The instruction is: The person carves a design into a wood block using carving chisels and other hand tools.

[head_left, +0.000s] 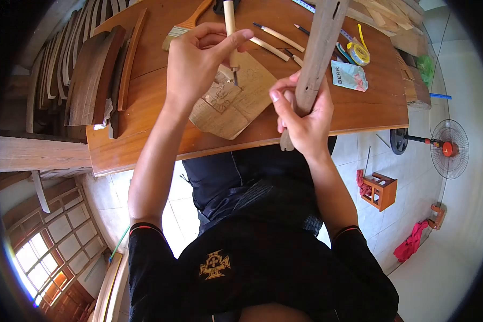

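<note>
My left hand (196,61) is closed around a wood-carving chisel (229,19), held upright with its blade tip down on a carved wooden board (247,112). Carved lines show on a raised square piece at the board's left, and faint drawn lines mark the rest. In my right hand (308,115) is a long greyish wooden bar (317,53), tilted with its upper end pointing away from me and apart from the chisel. Fingers and thumb wrap round its lower part. Beyond the board lie more chisels with pale wooden handles (278,37).
A wide brush (190,24), a yellow tape measure (358,52) and a small packet (349,76) lie on the wooden table (365,110). Curved wood planks (94,75) stand stacked at the left. A fan (448,149) and a small wooden stool (378,191) are on the right.
</note>
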`<state>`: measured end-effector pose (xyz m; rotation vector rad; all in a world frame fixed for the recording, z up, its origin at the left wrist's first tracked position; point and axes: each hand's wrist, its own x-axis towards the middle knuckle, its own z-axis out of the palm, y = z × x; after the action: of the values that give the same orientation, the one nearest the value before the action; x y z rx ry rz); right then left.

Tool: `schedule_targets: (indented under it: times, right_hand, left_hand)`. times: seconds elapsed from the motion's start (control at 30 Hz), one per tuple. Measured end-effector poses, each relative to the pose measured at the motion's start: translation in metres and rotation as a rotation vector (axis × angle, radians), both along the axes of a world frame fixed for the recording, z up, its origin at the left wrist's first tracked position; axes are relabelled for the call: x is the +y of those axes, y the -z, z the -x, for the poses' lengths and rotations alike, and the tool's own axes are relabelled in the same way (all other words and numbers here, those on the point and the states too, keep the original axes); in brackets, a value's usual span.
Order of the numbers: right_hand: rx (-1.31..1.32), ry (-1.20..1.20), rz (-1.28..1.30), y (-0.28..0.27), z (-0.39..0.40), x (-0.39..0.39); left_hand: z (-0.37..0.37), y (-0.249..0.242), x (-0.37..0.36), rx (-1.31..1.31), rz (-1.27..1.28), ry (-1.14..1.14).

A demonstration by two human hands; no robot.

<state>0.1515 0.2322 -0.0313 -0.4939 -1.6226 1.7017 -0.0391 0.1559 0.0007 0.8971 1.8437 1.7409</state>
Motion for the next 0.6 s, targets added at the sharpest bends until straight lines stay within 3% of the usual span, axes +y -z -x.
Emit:
schedule_targets:
  times: [0.2, 0.4, 0.6]
  right_hand:
    - [-0.16, 0.045, 0.06, 0.009, -0.022, 0.013]
    - [-0.254, 0.05, 0.027, 0.014, -0.037, 0.023]
    - [-0.305, 0.023, -0.016, 0.009, -0.042, 0.027]
  left_hand:
    - [0.029, 0.023, -0.001, 0.242, 0.233, 0.152]
    - [0.029, 0.04, 0.017, 0.485, 0.241, 0.165]
    - [0.031, 0.042, 0.026, 0.527, 0.227, 0.232]
